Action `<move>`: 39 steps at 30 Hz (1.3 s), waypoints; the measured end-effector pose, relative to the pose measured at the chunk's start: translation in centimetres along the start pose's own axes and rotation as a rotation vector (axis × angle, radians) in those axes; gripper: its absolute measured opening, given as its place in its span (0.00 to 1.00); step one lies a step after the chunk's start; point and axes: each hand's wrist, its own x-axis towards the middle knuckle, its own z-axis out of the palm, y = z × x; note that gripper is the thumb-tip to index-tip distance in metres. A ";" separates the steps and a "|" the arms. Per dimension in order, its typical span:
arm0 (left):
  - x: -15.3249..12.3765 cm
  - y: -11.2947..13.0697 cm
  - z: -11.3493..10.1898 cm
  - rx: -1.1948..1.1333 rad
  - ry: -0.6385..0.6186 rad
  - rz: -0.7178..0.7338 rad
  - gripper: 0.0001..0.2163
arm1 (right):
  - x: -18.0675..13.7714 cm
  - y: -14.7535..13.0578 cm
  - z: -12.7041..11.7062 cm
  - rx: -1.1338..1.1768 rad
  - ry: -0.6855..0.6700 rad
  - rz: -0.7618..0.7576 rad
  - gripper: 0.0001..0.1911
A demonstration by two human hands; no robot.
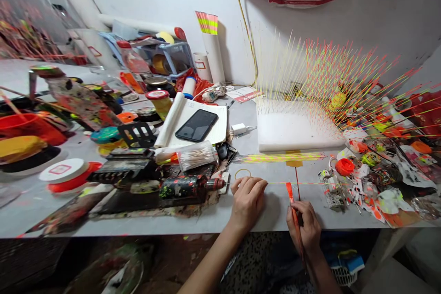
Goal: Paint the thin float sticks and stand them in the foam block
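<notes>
My right hand (305,225) grips a paintbrush (294,211) with a red-orange handle. Its orange bristles point up and meet a thin painted rod (310,183) that runs level across the table. My left hand (247,200) is closed over the same rod at its left part, with the fingertips partly hidden. Just left of that hand is the chuck of a paint-spattered small motor tool (186,187), in line with the rod. Behind the hands lies a bundle of thin yellow and pink rods (275,158), and a rubber band (243,173) is near my left fingers.
A white foam block (296,133) holds many upright coloured rods. A phone (196,125) rests on an open notebook (220,135), beside a bag of cotton swabs (197,156). Paint-covered scraps (392,200) crowd the right; jars, bottles and a white-lidded tub (64,171) fill the left.
</notes>
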 end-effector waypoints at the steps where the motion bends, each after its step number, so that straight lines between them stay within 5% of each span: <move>1: 0.0 0.0 0.0 0.001 0.002 0.001 0.08 | 0.0 0.0 0.0 0.000 0.002 0.001 0.08; 18: -0.3 -0.1 0.2 0.019 -0.007 -0.020 0.08 | 0.4 -2.2 0.3 0.126 -0.019 -0.011 0.10; 39: -0.1 0.3 0.2 0.003 0.028 -0.025 0.10 | 0.8 -1.9 1.3 0.049 -0.022 -0.044 0.08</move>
